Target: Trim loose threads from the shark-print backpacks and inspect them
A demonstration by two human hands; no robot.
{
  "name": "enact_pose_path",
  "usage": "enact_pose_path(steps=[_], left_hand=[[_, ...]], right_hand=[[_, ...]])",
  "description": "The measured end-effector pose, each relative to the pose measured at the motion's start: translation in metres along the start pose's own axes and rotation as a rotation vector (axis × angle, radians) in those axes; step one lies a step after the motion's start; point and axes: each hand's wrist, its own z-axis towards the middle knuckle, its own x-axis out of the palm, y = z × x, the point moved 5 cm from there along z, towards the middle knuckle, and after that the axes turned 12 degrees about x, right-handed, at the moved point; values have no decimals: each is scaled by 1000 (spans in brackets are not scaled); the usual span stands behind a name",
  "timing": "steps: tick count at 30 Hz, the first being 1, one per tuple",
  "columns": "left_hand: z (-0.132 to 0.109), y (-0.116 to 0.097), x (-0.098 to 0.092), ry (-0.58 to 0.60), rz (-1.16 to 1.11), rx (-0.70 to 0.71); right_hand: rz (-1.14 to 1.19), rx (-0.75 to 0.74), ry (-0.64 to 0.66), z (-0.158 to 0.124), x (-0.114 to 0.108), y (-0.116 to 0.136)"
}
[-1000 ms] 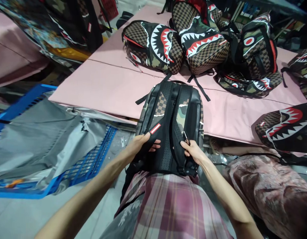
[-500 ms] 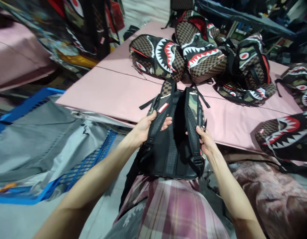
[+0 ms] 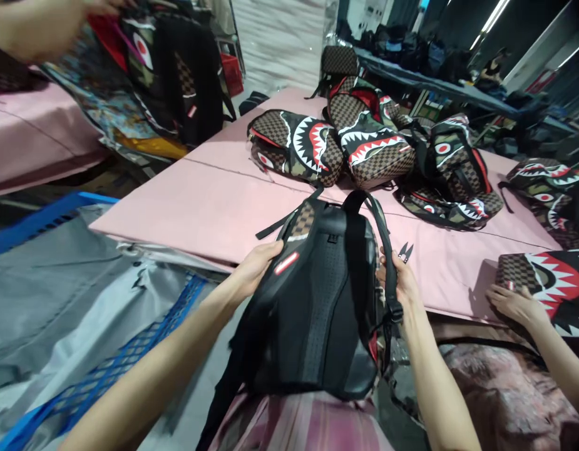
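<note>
A black backpack [image 3: 312,300] stands on my lap against the table edge, its padded back panel facing me. My left hand [image 3: 258,266] is closed on its left side by the shoulder strap, near a red-and-white label [image 3: 286,263]; part of the fingers is hidden behind the bag. My right hand [image 3: 402,275] grips the right shoulder strap [image 3: 390,282], which is pulled outward from the panel. Small thread snips [image 3: 405,252] stick out of the same hand, blades pointing up. Checkered and camouflage cloth shows near the top of the left strap.
Several shark-mouth backpacks [image 3: 378,150] lie on the pink table [image 3: 199,194]. At right, a co-worker's hand [image 3: 517,304] rests on another backpack [image 3: 561,282]. Another person's arm [image 3: 35,28] reaches in at upper left near a hanging backpack [image 3: 176,81]. A blue crate [image 3: 148,351] with grey sheeting stands left.
My right hand has drawn the right strap outward, and the snips now show. The backpack is turned slightly and sits lower in view. A co-worker's hand has appeared at right, an arm at upper left.
</note>
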Motion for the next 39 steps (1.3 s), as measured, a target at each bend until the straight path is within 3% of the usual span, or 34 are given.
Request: enact_pose_path(steps=[4, 6, 9, 12, 15, 18, 20, 25, 31, 35, 39], left_hand=[[48, -29, -7, -175, 379, 357], [81, -47, 11, -135, 541, 498], [133, -66, 54, -28, 693, 635], [181, -71, 109, 158, 819, 790], [219, -59, 160, 476, 835, 824], [244, -41, 195, 752, 884, 783], [256, -31, 208, 860, 984, 713], [267, -17, 222, 908, 1316, 623], [279, -6, 225, 865, 1422, 627], [290, 1, 220, 852, 1395, 582], [293, 3, 218, 851, 1353, 565]], right_hand=[[150, 30, 49, 34, -11, 9], [171, 37, 67, 46, -15, 7], [203, 44, 101, 58, -22, 2], [296, 104, 136, 65, -26, -2], [385, 185, 145, 69, -28, -5], [414, 225, 154, 72, -29, -7], [411, 230, 183, 74, -32, -9], [278, 218, 191, 80, -53, -19], [46, 123, -239, 77, -101, -11], [-132, -10, -319, 76, -105, 8], [-370, -323, -505, 75, -95, 35]])
